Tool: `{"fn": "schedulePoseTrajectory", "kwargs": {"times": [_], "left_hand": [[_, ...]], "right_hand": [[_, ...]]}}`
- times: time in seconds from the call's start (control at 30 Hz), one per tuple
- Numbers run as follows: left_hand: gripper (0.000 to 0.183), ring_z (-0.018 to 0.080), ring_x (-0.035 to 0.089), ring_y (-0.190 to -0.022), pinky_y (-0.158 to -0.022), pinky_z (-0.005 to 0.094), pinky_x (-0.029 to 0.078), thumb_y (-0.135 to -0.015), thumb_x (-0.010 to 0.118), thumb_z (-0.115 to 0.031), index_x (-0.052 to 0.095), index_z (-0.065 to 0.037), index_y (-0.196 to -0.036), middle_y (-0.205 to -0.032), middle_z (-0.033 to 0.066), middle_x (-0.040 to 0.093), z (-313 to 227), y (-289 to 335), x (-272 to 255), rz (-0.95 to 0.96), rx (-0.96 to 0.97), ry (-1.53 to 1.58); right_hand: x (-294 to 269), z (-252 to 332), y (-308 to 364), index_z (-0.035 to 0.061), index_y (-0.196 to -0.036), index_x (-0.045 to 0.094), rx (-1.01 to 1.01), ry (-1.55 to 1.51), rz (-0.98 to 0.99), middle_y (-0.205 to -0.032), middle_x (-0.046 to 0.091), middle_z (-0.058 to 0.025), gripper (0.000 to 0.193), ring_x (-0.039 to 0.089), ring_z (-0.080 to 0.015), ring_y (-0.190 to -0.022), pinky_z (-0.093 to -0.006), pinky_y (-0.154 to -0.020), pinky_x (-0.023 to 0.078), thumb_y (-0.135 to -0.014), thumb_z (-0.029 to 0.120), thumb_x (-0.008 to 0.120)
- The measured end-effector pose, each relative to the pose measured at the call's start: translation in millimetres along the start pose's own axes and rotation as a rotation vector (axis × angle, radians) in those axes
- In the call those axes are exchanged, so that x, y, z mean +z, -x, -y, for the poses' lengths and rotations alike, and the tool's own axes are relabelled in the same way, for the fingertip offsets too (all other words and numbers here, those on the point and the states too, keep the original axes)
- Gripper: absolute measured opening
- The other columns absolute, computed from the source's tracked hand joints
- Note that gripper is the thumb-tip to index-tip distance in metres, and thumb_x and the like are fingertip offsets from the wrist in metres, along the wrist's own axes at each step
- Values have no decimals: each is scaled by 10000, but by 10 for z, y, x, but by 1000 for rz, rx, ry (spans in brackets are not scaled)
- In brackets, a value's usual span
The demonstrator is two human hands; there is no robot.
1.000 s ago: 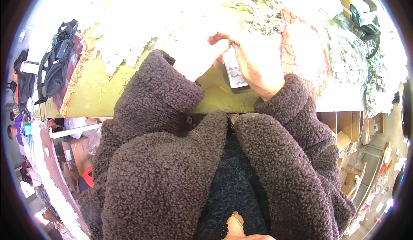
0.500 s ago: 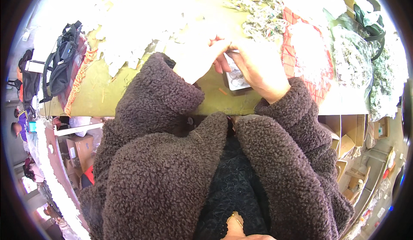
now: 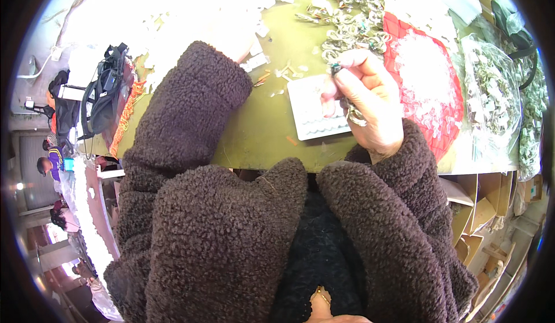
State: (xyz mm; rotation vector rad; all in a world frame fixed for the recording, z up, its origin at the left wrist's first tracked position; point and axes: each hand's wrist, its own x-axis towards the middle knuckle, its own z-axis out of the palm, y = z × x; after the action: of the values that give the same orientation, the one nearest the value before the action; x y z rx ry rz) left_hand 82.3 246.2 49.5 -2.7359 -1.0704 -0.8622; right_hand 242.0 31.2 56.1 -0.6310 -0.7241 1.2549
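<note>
My right hand (image 3: 376, 100) is raised over the white tray (image 3: 303, 127), its fingers pinched. A small looped bundle of pale cord or band (image 3: 356, 116) shows below the fingers, and a bit of dark green shows at the fingertips. The tray lies on the green tabletop (image 3: 254, 132) and has a wavy row inside; the hand covers part of it. My left hand (image 3: 238, 48) reaches out at the far left, beside scattered white paper pieces (image 3: 254, 63). Glare washes it out, so its fingers cannot be made out.
A heap of similar looped bundles (image 3: 355, 22) lies at the back. To the right are a red mesh bag (image 3: 445, 132) with pale contents and a clear plastic bag (image 3: 491, 91). A black strapped bag (image 3: 104, 86) sits at the left. Cardboard boxes (image 3: 483, 213) stand below the table.
My hands, close together over the tray before, are now apart. The left has moved away to the left; the right has shifted slightly right, with the looped bundle now showing. More of the tray shows.
</note>
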Motion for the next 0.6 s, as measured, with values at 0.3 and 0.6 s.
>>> {"fn": "schedulePoseTrajectory", "kwargs": {"times": [0.3, 0.6], "left_hand": [[187, 172, 581, -809, -701, 364, 465, -856, 530, -122, 629, -85, -1010, -840, 66, 575, 158, -117, 102, 110, 360, -437], [125, 159, 597, -778, -674, 304, 482, -846, 594, -108, 646, -44, -941, -852, 64, 627, -298, -191, -283, 477, -219, 294]], "right_hand": [[-39, 74, 34, -18, -971, 535, 66, -156, 44, -734, 582, -75, 110, 499, -113, -542, -227, -498, 409, -919, 78, 521], [-16, 90, 19, 1, -962, 541, 43, -109, -30, -703, 565, -54, 93, 469, -103, -524, -222, -497, 378, -913, 80, 538]]}}
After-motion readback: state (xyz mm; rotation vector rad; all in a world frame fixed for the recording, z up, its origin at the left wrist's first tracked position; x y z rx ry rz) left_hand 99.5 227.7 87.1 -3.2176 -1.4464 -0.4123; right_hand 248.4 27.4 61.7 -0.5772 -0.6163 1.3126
